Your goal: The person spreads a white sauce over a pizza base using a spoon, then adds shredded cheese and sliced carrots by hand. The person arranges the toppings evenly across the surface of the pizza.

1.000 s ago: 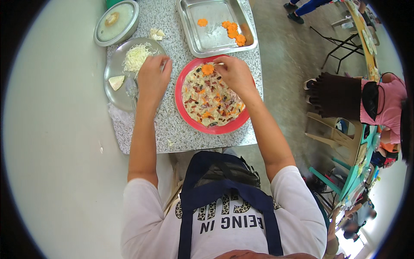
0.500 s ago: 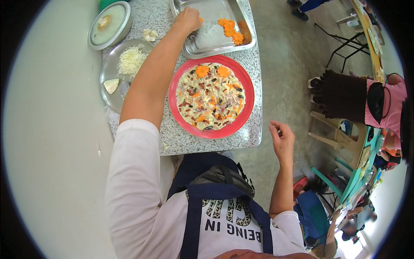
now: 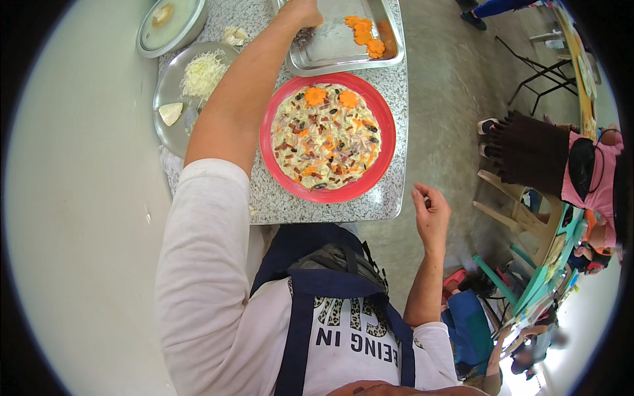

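Left hand (image 3: 304, 13) now at the steel tray (image 3: 327, 51), over its 10 o'clock corner; one second ago it was down by the grey plate (image 3: 169, 84). Its fingers are mostly hidden behind the hand and cut by the upper edge, so cannot tell whether they grip anything. The lone slice seen earlier on that side of the tray, an orange edge of it showing beside the hand half a second ago, is out of sight now. Right hand (image 3: 432, 210) has gone from the rim of the red plate (image 3: 385, 132) to about 4 o'clock of it, beyond the bench (image 3: 285, 212) edge, much as half a second ago; its fingers are half curled, a narrow gap at the thumb. Two flower-cut orange slices, the left slice (image 3: 316, 96) and the right slice (image 3: 348, 99), lie on the creamy salad (image 3: 323, 142) near 11:30 and 1 o'clock; one second ago only one showed. Slice cluster (image 3: 362, 34) stays at the tray's 2–3 o'clock side. Grey plate sits between 9 and 10 o'clock of the red one, bearing pale shreds (image 3: 203, 74) and a white wedge (image 3: 170, 113).
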Motion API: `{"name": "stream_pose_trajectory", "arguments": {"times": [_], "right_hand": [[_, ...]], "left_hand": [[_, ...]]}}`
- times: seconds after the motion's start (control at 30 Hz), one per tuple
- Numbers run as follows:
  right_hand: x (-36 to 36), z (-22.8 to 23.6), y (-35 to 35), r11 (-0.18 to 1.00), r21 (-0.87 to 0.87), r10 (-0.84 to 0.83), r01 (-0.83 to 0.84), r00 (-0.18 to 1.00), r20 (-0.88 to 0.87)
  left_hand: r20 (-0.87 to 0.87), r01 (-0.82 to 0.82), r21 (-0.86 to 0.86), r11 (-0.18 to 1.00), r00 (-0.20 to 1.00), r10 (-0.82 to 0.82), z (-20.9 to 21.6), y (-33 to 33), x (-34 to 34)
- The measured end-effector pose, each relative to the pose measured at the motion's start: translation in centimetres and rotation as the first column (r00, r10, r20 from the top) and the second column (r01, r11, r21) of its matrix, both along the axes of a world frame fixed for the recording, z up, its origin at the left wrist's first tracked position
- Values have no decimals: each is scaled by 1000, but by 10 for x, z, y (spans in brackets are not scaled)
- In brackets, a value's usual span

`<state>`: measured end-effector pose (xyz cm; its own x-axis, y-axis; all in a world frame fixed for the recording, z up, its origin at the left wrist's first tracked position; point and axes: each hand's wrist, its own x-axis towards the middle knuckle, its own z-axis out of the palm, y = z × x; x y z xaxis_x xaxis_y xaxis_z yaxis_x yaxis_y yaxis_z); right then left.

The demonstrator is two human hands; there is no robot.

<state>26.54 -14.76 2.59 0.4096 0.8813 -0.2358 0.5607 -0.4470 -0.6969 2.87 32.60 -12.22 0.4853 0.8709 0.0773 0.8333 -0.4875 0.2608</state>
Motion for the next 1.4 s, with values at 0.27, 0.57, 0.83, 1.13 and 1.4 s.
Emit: {"name": "stream_pose_trajectory", "arguments": {"times": [0.27, 0.57, 0.83, 1.13, 1.4], "right_hand": [[-2, -5, 1, 998, -21, 57, -56, 998, 13], [-5, -4, 3, 997, -41, 66, -66, 998, -2], [-13, -5, 14, 992, 20, 124, -123, 991, -45], [-28, 15, 32, 971, 20, 239, -239, 969, -55], [-26, 17, 23, 971, 16, 238, -238, 969, -65]], "left_hand": [[-190, -260, -563, 784, 965, 183, 36, -3, 24], [48, -65, -305, 950, 995, 84, 49, -12, 6], [506, -12, -515, 857, 803, 315, 148, -190, -80], [516, -40, -730, 682, 623, 588, 115, -270, -80], [499, -104, -702, 704, 634, 591, 104, -283, -72]]}}
